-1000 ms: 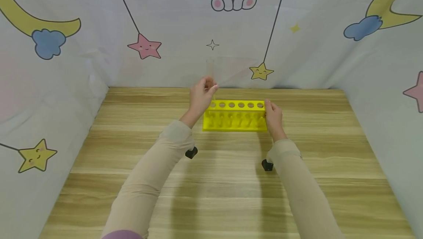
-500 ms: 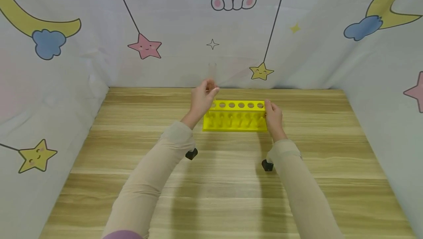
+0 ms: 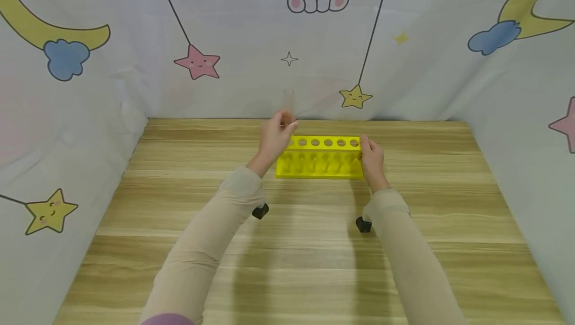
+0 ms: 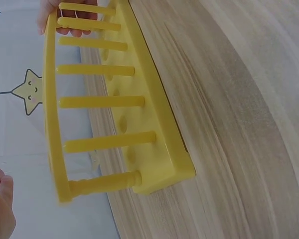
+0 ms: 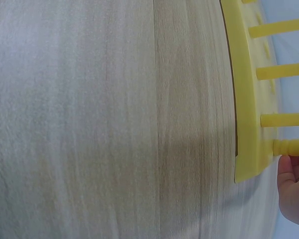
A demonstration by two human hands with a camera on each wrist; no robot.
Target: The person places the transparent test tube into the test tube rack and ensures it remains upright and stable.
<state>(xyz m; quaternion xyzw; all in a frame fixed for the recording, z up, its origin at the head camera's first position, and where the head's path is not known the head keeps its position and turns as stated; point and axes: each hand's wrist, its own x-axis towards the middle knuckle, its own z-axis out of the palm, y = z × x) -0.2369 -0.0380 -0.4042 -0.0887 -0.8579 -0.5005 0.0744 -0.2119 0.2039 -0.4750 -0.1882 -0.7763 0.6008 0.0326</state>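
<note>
Head view, with both wrist views consulted.

Rack, one: yellow test-tube rack (image 3: 321,150), smooth and faintly glossy, long and narrow, standing upright on the tabletop (image 3: 310,245). Top plate (image 4: 50,99) thin, with six round holes (image 3: 315,143) in a single row, the leftmost partly covered. Base (image 4: 157,117) thick, bevelled at the edge. Seven rods (image 4: 102,101) in sight from the left wrist, mostly plain; ridged end posts, two, one at the left end (image 4: 104,184), one at the right (image 5: 291,147).

Tube, one: clear tube (image 3: 289,100), transparent and cylindrical, held upright above the rack's left end; its lower end is hidden, so whether it enters a hole cannot be told.

Hands, two: left hand (image 3: 275,138), fingers and thumb pinching the tube; right hand (image 3: 372,160), fingers clamped on the rack's right end.

Sleeves, two: beige cloth (image 3: 202,245), creased.

Tabletop, one: wood-patterned, streaked lengthwise.

Backdrop, white cloth (image 3: 242,90), wrinkled: yellow moons, two (image 3: 536,8); blue clouds, two (image 3: 66,59).
</note>
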